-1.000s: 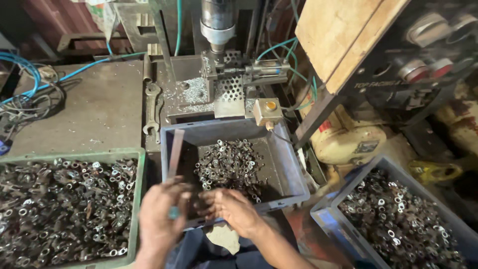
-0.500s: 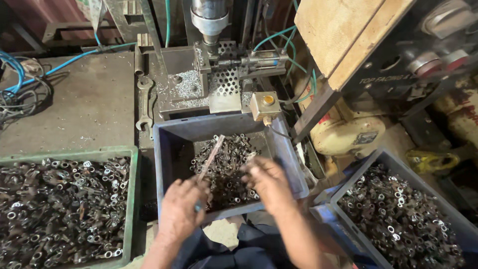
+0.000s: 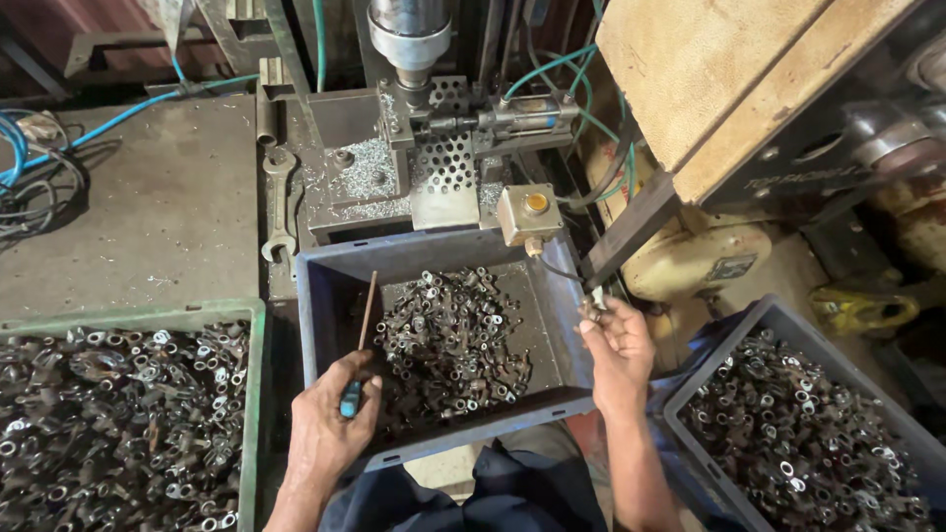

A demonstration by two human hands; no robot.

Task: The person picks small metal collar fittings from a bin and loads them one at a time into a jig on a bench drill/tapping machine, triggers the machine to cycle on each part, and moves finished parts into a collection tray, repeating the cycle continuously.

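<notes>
Overhead view of a metal-parts workstation. At centre, a blue-grey plastic crate (image 3: 325,296) holds a heap of small metal ring parts (image 3: 443,335). At 8 o'clock, a green tray (image 3: 254,394) is filled with similar parts; at 4 o'clock, a second grey crate (image 3: 709,365) holds more of them. At 12 o'clock stands the press machine (image 3: 409,39), with a perforated plate (image 3: 445,163) below its cylinder; at about 1 o'clock from the crate a small beige box with an orange push button (image 3: 532,209) sits touching the crate's far rim. An open-ended spanner (image 3: 277,202) lies on the steel bench at 11 o'clock. At 2 o'clock a pale wooden board (image 3: 709,69) leans over the machine; a yellowish rounded housing (image 3: 700,258) bears a small dark rectangular label whose content is too small to tell.

The left hand (image 3: 330,424), back upward at 6 o'clock on the crate's near rim, is closed around the blue-green handle of a thin rod tool (image 3: 367,310), whose shaft points toward 12 o'clock along the crate's left inner side. The right hand (image 3: 619,345), raised over the crate's right rim at 3 o'clock, pinches a small metal part (image 3: 591,307) between the fingertips
</notes>
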